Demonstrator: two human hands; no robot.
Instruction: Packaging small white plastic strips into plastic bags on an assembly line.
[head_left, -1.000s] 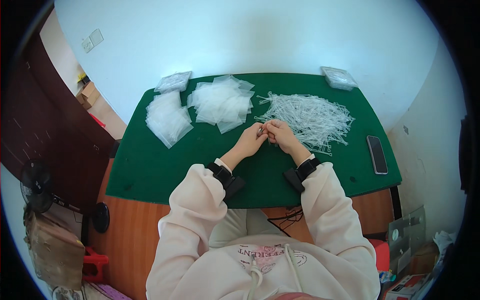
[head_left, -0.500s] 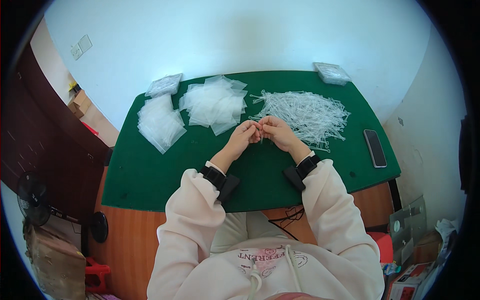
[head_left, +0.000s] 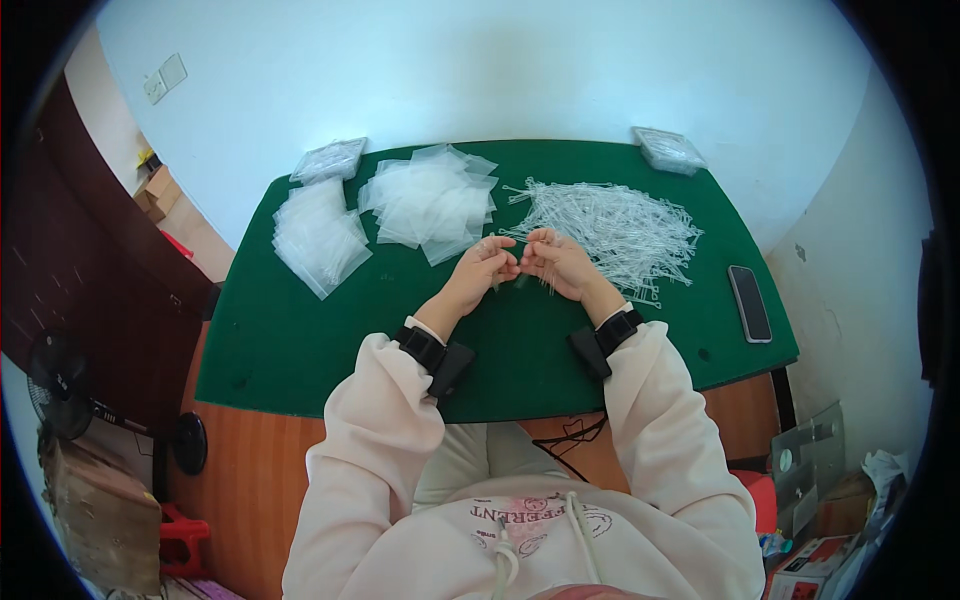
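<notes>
Close together over the middle of the green table (head_left: 300, 370), my left hand (head_left: 480, 272) and my right hand (head_left: 565, 267) have their fingers bent and their tips nearly meeting. Thin clear plastic sticks show faintly at the fingers of each hand; how many, I cannot tell. Just beyond my right hand lies a large loose heap of clear plastic sticks (head_left: 620, 230) with small looped ends. Ahead of my left hand is a spread pile of flat clear plastic bags (head_left: 430, 200). Another fanned pile of clear bags (head_left: 318, 240) lies farther left.
Clear packets stand at the far corners, one left (head_left: 330, 158) and one right (head_left: 670, 150). A phone (head_left: 750, 303) lies near the right edge. The white wall (head_left: 560, 80) rises behind the table. A black fan (head_left: 60, 380) and a red stool (head_left: 183, 540) are at the lower left.
My hands have drawn slightly apart, and my fingers have loosened from their tight meeting. The piles have kept their places on the table; the whole view has shifted a little.
</notes>
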